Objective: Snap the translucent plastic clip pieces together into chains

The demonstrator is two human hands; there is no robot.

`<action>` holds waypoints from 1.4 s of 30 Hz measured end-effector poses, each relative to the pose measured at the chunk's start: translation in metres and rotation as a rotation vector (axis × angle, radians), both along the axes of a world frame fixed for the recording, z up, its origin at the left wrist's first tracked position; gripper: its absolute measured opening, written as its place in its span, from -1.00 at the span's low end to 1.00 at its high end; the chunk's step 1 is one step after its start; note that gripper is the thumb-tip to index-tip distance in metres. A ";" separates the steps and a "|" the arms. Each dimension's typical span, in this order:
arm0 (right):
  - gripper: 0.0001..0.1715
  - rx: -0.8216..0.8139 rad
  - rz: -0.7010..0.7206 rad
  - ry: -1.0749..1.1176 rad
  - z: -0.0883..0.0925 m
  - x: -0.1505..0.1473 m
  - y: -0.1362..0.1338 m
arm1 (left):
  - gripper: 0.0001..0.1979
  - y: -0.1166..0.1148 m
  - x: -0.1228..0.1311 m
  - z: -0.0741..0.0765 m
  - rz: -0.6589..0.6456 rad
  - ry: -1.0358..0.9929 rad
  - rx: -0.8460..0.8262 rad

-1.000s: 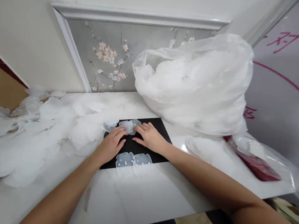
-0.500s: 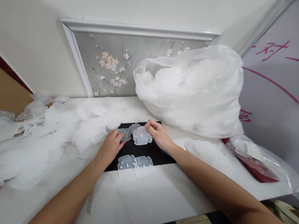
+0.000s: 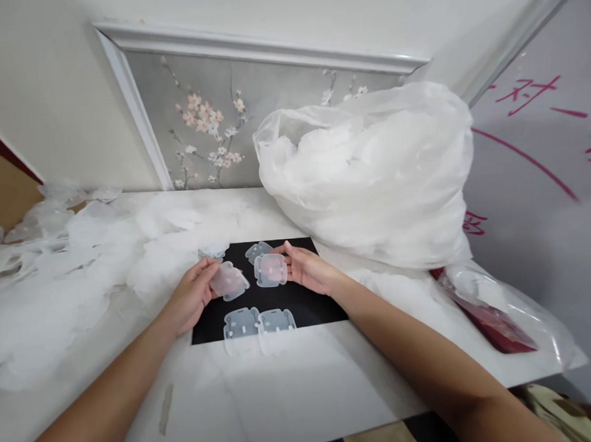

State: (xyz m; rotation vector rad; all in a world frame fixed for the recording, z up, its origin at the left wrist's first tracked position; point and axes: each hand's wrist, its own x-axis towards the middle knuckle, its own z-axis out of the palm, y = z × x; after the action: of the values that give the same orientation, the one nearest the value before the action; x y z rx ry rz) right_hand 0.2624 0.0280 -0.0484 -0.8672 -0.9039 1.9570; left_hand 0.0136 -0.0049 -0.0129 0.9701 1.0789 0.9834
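My left hand (image 3: 193, 298) holds a translucent plastic piece (image 3: 229, 281) lifted over a black mat (image 3: 305, 302). My right hand (image 3: 306, 268) grips a second translucent plastic piece (image 3: 270, 270) beside it. The two held pieces sit close together, a small gap between them. Two joined plastic pieces (image 3: 259, 322) lie flat at the mat's near edge. Another loose piece (image 3: 257, 250) rests at the mat's far edge.
A large clear bag (image 3: 373, 176) full of white pieces stands at the back right. A heap of white pieces (image 3: 78, 261) spreads over the left of the white table (image 3: 296, 388). A red item in plastic wrap (image 3: 496, 315) lies at the right. A framed flower panel (image 3: 204, 126) leans behind.
Both hands have lifted off the mat, each taking one plastic piece. The left hand's piece has risen and turned toward the piece in the right hand.
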 end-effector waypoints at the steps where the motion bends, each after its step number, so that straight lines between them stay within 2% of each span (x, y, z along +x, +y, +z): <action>1: -0.58 -0.003 0.006 0.001 0.000 0.001 0.000 | -0.70 0.000 0.000 -0.001 -0.020 -0.019 -0.025; 10: -0.57 -0.008 0.031 0.006 -0.003 0.004 0.001 | -0.74 0.004 -0.001 -0.003 0.004 -0.055 -0.161; 15: -0.66 0.040 0.042 -0.026 -0.002 0.005 -0.001 | -0.74 0.005 -0.001 -0.002 -0.001 -0.061 -0.184; 20: -0.64 0.095 -0.042 -0.122 -0.007 -0.001 -0.004 | -0.74 0.005 -0.001 -0.002 0.002 -0.072 -0.204; 27: -0.85 0.147 -0.079 -0.234 -0.004 -0.007 -0.010 | -0.74 0.004 -0.001 -0.004 0.013 -0.076 -0.199; 30: -0.85 0.312 -0.076 -0.336 0.001 -0.003 -0.011 | -0.75 0.003 0.000 -0.002 0.017 -0.079 -0.203; 32: -0.77 0.538 -0.121 -0.542 0.005 0.001 -0.011 | -0.75 0.003 0.000 0.000 0.022 -0.082 -0.207; 35: -0.62 0.826 -0.271 -0.903 0.011 0.012 -0.008 | -0.73 0.002 0.001 0.001 0.027 -0.083 -0.209; 38: -0.64 0.854 -0.404 -1.130 0.016 0.025 -0.003 | -0.73 0.003 0.000 0.001 0.020 -0.083 -0.212; 42: -0.63 0.975 -0.500 -1.228 0.017 0.036 0.003 | -0.73 0.003 0.000 0.002 0.013 -0.076 -0.209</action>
State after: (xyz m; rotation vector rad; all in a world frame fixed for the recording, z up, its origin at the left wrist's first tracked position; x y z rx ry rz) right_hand 0.2981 0.0306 -0.0316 -1.4252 -1.8236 0.2405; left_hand 0.0133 -0.0024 -0.0109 0.7504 1.1010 0.8912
